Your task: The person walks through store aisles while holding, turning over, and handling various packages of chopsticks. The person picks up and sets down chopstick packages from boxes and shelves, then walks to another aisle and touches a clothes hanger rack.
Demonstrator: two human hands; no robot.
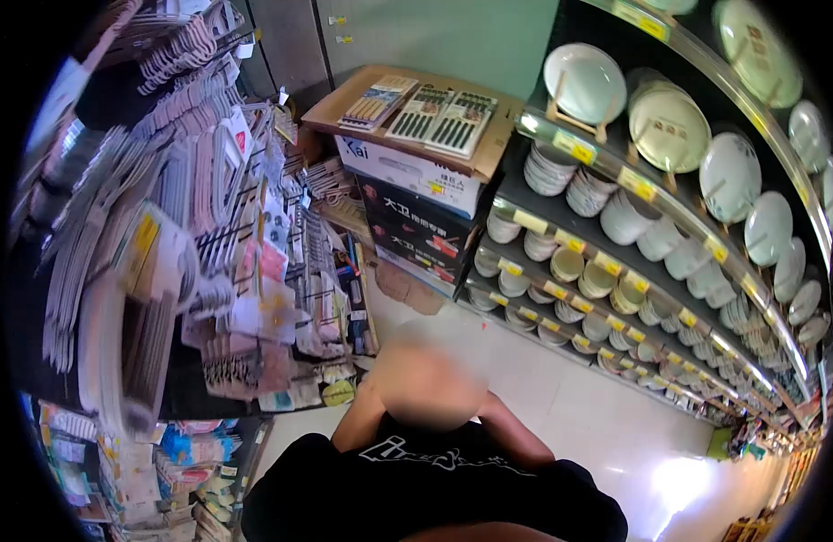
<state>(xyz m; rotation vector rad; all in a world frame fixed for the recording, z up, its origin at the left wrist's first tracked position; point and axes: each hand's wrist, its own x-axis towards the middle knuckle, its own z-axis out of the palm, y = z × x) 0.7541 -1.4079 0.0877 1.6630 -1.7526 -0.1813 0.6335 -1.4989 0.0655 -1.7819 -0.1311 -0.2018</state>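
Observation:
Both my forearms reach forward from the sleeves of a black T-shirt [435, 488] with white lettering. They converge in front of my chest at a blurred, skin-toned patch. My left hand [394, 378] and my right hand [457, 390] lie within that blur, close together. Their fingers cannot be made out, nor whether anything is in them. Beyond them is the pale tiled floor [543, 388]. Nearest on the left hang packaged goods on the rack [254, 316], apart from my hands.
At left, hooks carry many hangers [177, 54] and packs. Ahead, stacked cartons [407, 217] bear flat knife-like packs [444, 117]. Along the right run shelves [647, 185] of bowls [629, 217] and upright plates [669, 126]. More packets [191, 461] hang at lower left.

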